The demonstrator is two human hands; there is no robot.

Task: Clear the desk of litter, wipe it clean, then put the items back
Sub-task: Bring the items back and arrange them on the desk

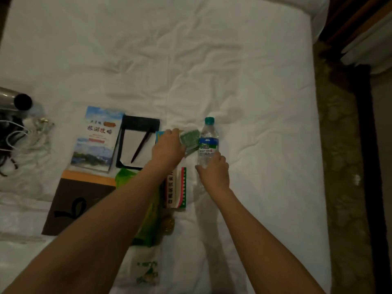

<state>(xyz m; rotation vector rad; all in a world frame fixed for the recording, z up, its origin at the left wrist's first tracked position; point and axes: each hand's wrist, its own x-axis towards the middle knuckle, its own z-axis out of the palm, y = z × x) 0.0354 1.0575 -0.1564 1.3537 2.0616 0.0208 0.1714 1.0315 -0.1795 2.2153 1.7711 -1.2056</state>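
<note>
Currently both hands are stretched out over a white bed (212,60), where the items are laid out. The water bottle (208,143) is stood upright on the sheet, teal cap up, and is gripped near its lower half by the right hand (214,170), fingers curled round the clear body. The left hand (168,148) is set just left of the bottle, over a green packet (191,139); its fingers are bent onto the packet's edge, but whether the packet is actually pinched cannot be told from this angle. A red-and-white box (176,187) is seen lying just below the left wrist, partly covered by the forearm. Further left, a black notepad holder (137,143) with a white sheet and a dark pen (141,146) laid diagonally on it is placed beside a travel brochure (96,139). A brown paper bag (76,204) with an orange strip is laid flat below the brochure. A green plastic bag (148,221) is partly hidden under the left forearm. At the far left edge, a metallic hair dryer (14,100) and tangled cables (19,141) are visible.
</note>
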